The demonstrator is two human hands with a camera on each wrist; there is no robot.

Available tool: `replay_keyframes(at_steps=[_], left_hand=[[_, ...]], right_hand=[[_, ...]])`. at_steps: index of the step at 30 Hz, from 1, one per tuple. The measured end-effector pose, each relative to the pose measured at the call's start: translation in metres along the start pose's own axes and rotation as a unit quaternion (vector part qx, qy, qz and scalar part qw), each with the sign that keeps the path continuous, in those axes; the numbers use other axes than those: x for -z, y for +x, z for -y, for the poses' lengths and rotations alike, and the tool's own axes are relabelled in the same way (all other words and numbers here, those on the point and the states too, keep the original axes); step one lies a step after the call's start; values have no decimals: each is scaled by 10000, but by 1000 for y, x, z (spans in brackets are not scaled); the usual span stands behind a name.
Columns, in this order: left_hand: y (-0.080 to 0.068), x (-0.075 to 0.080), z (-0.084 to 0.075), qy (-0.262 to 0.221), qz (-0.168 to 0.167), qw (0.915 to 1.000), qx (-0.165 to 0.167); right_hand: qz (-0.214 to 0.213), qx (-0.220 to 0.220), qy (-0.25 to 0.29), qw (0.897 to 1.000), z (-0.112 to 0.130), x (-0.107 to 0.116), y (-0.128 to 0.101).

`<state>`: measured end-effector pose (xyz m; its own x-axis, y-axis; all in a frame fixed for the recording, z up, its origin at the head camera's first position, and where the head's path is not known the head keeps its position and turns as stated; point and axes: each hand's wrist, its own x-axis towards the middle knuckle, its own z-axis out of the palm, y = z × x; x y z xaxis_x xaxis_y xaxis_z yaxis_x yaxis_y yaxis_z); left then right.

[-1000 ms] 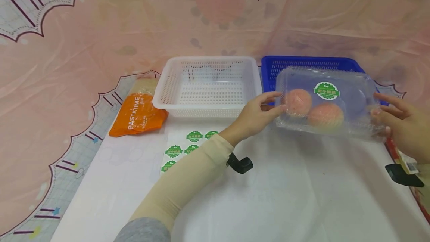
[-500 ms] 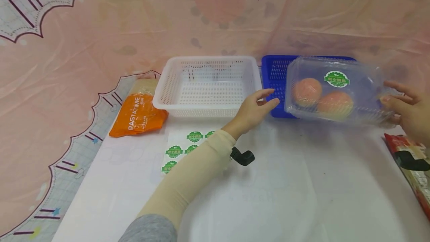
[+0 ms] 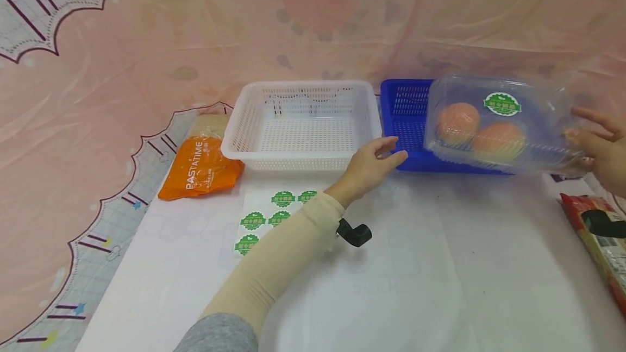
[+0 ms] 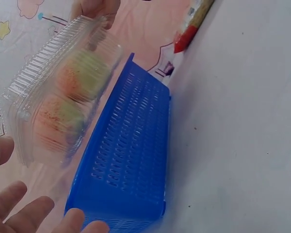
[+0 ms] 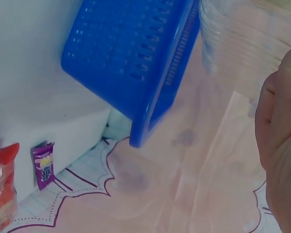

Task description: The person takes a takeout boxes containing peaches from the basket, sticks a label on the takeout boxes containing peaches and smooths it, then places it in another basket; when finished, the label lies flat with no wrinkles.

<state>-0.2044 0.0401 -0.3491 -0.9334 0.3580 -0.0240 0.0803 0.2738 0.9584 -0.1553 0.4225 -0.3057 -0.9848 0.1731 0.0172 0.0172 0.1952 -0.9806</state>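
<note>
Right hand (image 3: pixel 603 151) cut off by frame edge; clear box (image 3: pixel 499 124) hides blue basket's (image 3: pixel 406 118) right half.

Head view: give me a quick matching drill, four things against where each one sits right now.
Things:
1. clear clamshell box
2. orange packet
3. green stickers
4. white basket

Places:
A. on the table, left of the blue basket
B. beside the left forearm, on a white sheet
C. held in the right hand, above the blue basket
D. flat on the table, left of the white basket

Pairs: 1-C, 2-D, 3-B, 4-A
</note>
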Motion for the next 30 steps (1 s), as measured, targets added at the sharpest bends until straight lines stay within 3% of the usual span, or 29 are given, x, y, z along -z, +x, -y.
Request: replay_keyframes(at_steps=[4,8,10,13,19,24,27,30], left_hand=[[1,-4,3,51,-10,10000,-35],[2,-7,7,265,-87,9996,-9],[0,-8,8,327,-100,9994,45],[-3,-9,10,350,-106,9993,105],[-7,-11,13,355,-120,9992,133],[-5,-15,14,204,-167,9995,170],[-2,-18,15,66,-165,9994,280],[-1,-21,15,-84,-116,9993,351]], right_hand=[[-67,-179,-385,9991,3,4,5],[12,-18,238,9997,4,6,7],[91,93,926,9956,4,5,8],[126,145,1233,9922,5,4,8],[194,21,1418,9897,10,5,10],[124,28,973,9952,13,4,14],[111,242,1193,9925,13,2,15],[235,528,1708,9836,10,0,16]])
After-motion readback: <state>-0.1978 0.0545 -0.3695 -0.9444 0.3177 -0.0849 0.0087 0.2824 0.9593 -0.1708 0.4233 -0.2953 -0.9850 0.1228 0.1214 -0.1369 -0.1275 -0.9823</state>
